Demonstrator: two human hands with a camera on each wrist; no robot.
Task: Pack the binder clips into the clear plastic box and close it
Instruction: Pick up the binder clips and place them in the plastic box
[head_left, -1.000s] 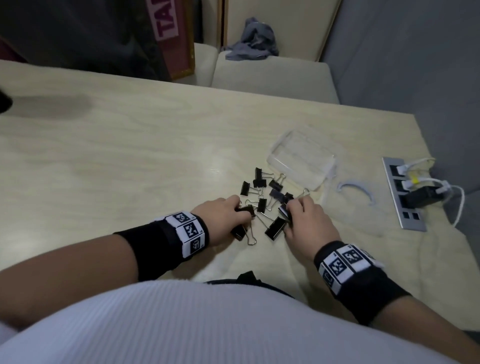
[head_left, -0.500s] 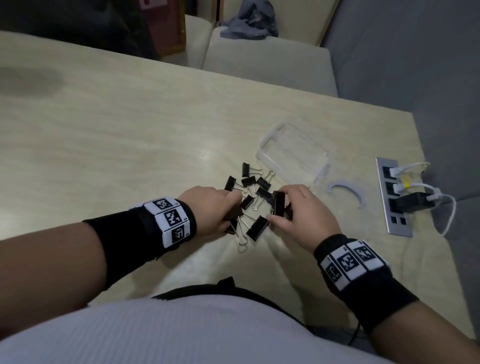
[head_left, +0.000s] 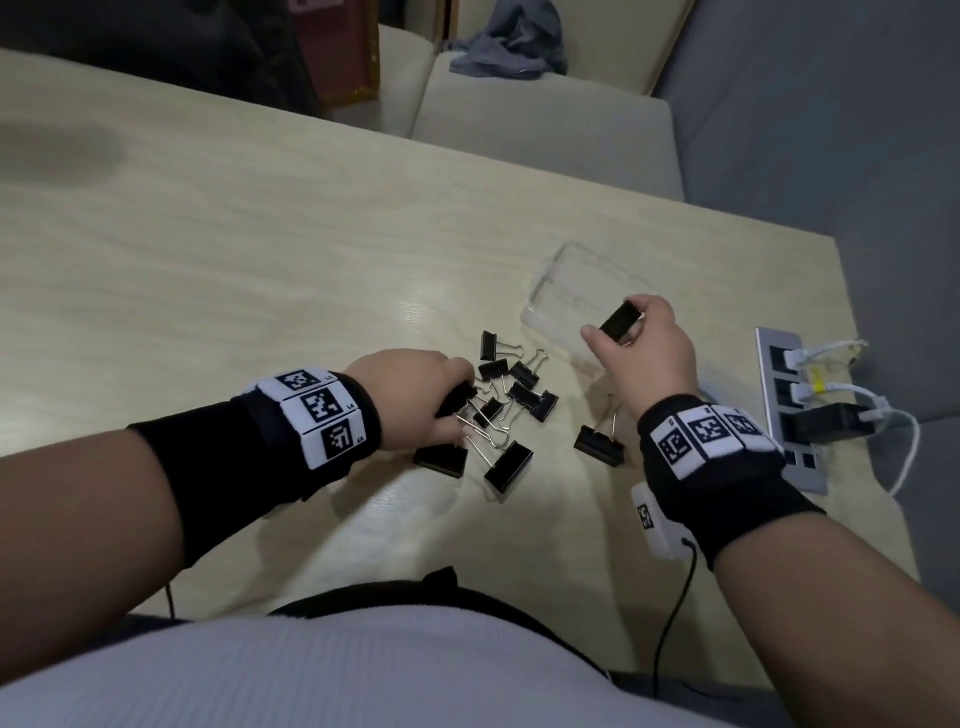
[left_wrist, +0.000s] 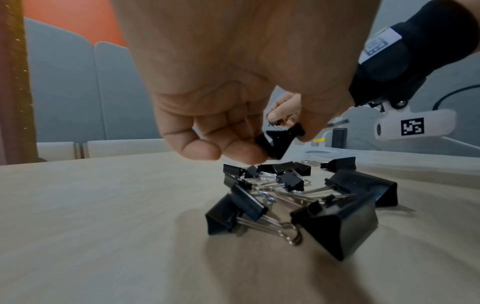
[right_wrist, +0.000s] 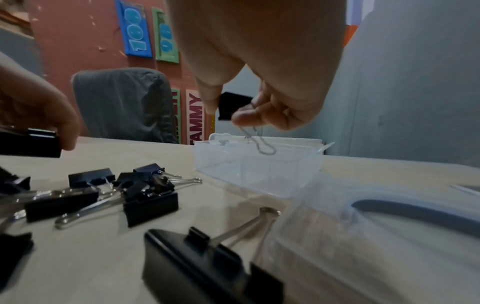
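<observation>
- Head view: right hand (head_left: 641, 348), pinching one black metal binder clip (head_left: 619, 322), is now hovering over the clear plastic box (head_left: 566, 270) at two o'clock, having left the pile.
- Left hand (head_left: 410, 395) is gripping another clip (head_left: 453, 399) at the pile (head_left: 511, 402); packing is just beginning.

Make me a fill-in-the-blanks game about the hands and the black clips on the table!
1. The right hand holds one binder clip above the clear plastic ____.
2. The left hand grips a clip at the pile of binder clips on the ____.
3. The clips have black bodies and ____ wire handles.

Missing words: box; table; silver
</observation>
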